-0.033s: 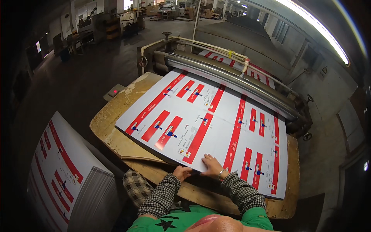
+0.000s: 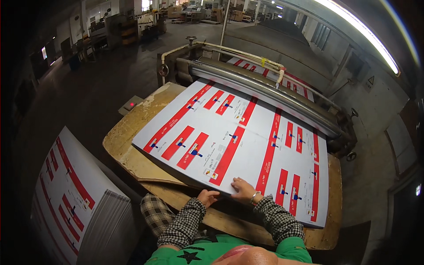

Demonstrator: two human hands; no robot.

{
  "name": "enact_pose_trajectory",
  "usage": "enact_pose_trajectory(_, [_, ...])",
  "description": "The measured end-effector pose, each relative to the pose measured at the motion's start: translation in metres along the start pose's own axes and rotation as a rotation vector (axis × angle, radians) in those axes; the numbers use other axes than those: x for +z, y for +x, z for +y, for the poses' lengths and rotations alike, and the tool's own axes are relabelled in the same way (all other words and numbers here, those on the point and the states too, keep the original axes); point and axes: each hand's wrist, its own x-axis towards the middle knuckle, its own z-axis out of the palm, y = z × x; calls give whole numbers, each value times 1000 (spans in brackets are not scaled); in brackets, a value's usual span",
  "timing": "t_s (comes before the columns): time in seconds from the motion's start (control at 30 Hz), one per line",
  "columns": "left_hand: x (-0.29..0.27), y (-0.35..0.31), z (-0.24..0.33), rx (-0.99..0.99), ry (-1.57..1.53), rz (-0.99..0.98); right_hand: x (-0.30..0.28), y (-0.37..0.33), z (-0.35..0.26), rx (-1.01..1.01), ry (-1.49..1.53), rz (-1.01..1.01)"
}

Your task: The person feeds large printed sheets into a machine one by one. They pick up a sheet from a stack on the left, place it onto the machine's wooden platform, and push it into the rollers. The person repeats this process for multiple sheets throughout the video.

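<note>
A large white printed sheet (image 2: 247,152) with red bars and small blue figures lies on top of a stack on a worn wooden table. Its far part overlaps or meets another printed sheet, which runs up to a metal roller (image 2: 265,98). My right hand (image 2: 242,191) is at the near edge, its bent fingers on top and its thumb at the rim, closed on the sheet. Just to its left, my left hand (image 2: 207,198) is closed at the same edge, a finger pointing right along it. Its lower fingers are partly hidden.
A tall stack of matching printed sheets (image 2: 66,194) stands at the lower left. The roller machine has handwheels (image 2: 351,156) and a pale pipe (image 2: 247,55) over it. A small box with a red light (image 2: 131,104) juts out beside the wooden table (image 2: 121,143).
The printing near the roller has shifted slightly away from me and to the right. My right fingers have drawn back a little and bent more. My left hand looks nearly unmoved.
</note>
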Motion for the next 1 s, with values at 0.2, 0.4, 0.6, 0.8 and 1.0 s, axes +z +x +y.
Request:
enact_pose_trajectory(0.2, [40,-9,12,-32,-162,355,-66,-10,-19,11,200,286])
enact_pose_trajectory(0.4, [30,-3,0,98,-201,257,-16,-22,-13,18,339,211])
enact_pose_trajectory(0.6, [4,12,-3,-2,19,189,20,-16,2,44,250,140])
enact_pose_trajectory(0.8, [21,3,4,38,-35,9,-2,43,47,430,96,300])
enact_pose_trajectory(1.0, [9,0,8,27,-103,-4,20,12,-21,147,-221,-142])
